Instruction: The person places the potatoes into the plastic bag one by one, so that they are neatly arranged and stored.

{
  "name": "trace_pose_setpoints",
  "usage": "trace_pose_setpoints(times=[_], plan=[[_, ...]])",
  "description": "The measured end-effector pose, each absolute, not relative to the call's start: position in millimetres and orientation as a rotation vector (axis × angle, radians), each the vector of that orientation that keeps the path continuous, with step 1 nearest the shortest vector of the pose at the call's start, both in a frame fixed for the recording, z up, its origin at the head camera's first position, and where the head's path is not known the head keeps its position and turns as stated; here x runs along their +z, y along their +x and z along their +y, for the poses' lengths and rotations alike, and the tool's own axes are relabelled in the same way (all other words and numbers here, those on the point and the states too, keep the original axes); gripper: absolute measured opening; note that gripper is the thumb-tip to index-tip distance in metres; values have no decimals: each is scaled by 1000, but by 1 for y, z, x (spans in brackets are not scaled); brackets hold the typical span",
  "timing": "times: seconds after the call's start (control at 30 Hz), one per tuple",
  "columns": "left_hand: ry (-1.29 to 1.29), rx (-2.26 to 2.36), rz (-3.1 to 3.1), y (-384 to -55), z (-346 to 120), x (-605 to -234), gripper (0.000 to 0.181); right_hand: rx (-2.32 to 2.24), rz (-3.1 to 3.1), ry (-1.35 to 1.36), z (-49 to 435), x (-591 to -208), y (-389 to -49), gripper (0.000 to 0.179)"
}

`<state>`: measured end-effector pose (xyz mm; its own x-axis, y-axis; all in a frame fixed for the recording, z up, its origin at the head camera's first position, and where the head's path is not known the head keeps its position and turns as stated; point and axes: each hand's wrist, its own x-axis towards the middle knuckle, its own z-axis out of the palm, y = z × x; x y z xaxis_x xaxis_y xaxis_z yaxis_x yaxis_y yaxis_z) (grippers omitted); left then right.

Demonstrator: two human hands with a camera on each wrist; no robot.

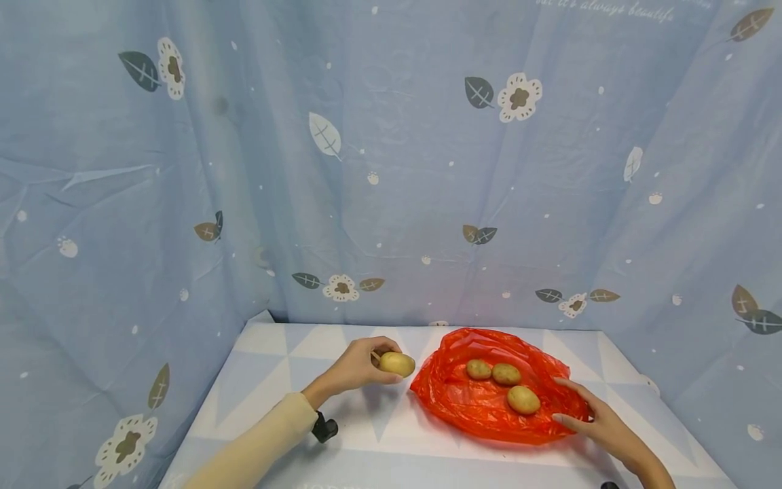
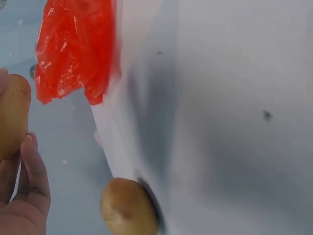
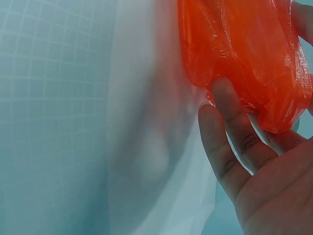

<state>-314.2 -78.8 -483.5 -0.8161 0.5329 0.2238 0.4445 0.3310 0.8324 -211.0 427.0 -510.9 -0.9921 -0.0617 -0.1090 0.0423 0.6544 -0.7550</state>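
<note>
In the head view, my left hand (image 1: 359, 365) holds a yellow-brown potato (image 1: 397, 365) between thumb and fingers, just left of a red plastic bag (image 1: 470, 431). The left wrist view has this potato (image 2: 12, 117) at its left edge, with a second potato (image 2: 129, 208) lower down on the white surface. The bag lies spread wide, with three potatoes inside, one of them a larger potato (image 1: 523, 400) at the front. At the bag's right side is my right hand (image 1: 601, 424), thumb and fingers spread apart. Its fairly straight fingers (image 3: 239, 129) rest against the red plastic.
A table with a white and pale blue triangle-patterned cover (image 1: 269, 380) bears the bag. Close behind and on both sides hangs a blue curtain (image 1: 391, 170) with leaves and flowers. A black wrist device (image 1: 324, 428) sits by my left cuff.
</note>
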Motion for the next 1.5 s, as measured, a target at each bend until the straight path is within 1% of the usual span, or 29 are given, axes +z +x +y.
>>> trace_pose_setpoints(times=[0.33, 0.9, 1.3, 1.5], plan=[[989, 1467, 2501, -315, -49, -476, 40, -1259, 2751, -35, 429, -513, -211, 75], [1134, 1518, 2398, -320, -3, -469, 39, -1250, 2734, 36, 429, -516, -212, 77], [1135, 1482, 2403, -318, 26, -468, 38, -1267, 2732, -7, 429, -516, -211, 76], [1129, 1448, 2418, -316, 41, -469, 39, -1265, 2728, 18, 429, -517, -211, 77]])
